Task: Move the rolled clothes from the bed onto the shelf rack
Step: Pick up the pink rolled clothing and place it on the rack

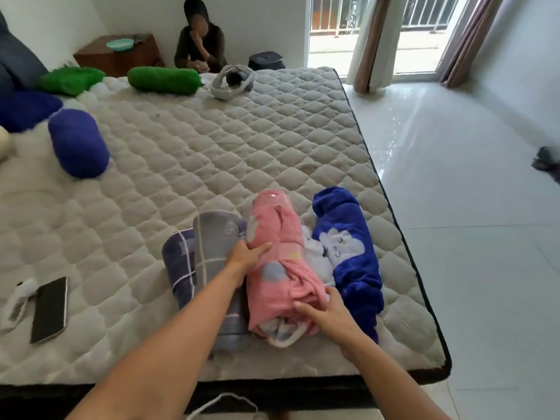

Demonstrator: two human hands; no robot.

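Note:
Three rolled clothes lie side by side near the front right corner of the bed (212,153). In the middle is a pink roll (274,234), to its left a grey checked roll (194,259), to its right a blue roll (351,247) with a white cloud face. My left hand (247,253) grips the pink roll's left side about halfway along. My right hand (328,313) holds its near end, fingers spread over the fabric. The shelf rack is not in view.
A phone (50,309) lies on the bed at the front left. Blue (77,142) and green bolsters (163,80) and a headset (231,80) lie farther back. A person sits behind the bed by a wooden side table (121,56). White tiled floor (469,207) stretches to the right.

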